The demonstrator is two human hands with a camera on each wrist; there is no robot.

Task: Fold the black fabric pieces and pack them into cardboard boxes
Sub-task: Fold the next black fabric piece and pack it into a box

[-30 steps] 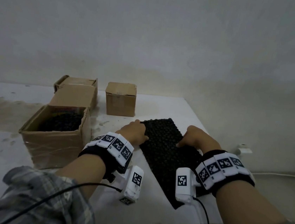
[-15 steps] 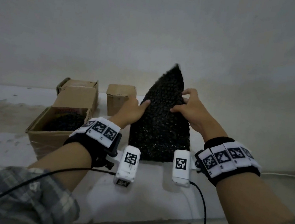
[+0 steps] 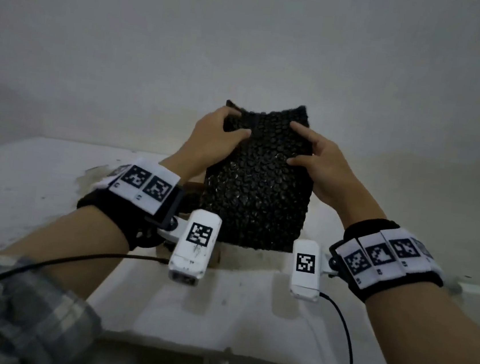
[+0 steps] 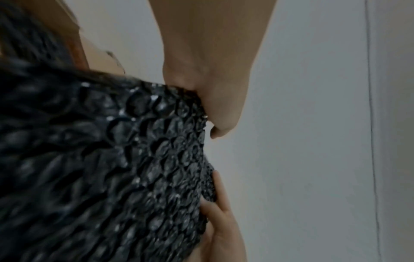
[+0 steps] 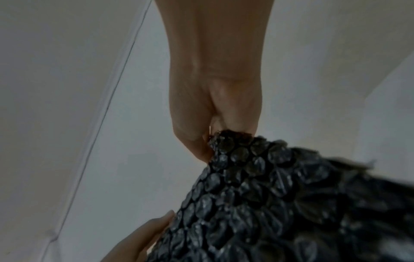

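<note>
A black bubbly fabric piece [image 3: 258,181] hangs upright in the air above the white table [image 3: 233,309], held between both hands. My left hand [image 3: 218,140] grips its upper left edge, thumb on the near face and fingers curled round the top corner. My right hand [image 3: 317,157] pinches the upper right edge, with its index finger and thumb on the near face. In the left wrist view the fabric [image 4: 112,168] fills the left half, with the left hand [image 4: 215,106] above it. The right wrist view shows the right hand [image 5: 215,124] gripping a corner of the fabric [image 5: 280,203].
A plain pale wall fills the background. A brown cardboard box [image 3: 193,187] is mostly hidden behind my left wrist and the fabric; its flap [image 4: 67,21] shows in the left wrist view. Cables run from both wrist cameras toward me.
The fabric went from lying flat on the table to being lifted upright. Both hands have risen with it and shifted to its upper corners. The head view has tilted up, hiding the boxes.
</note>
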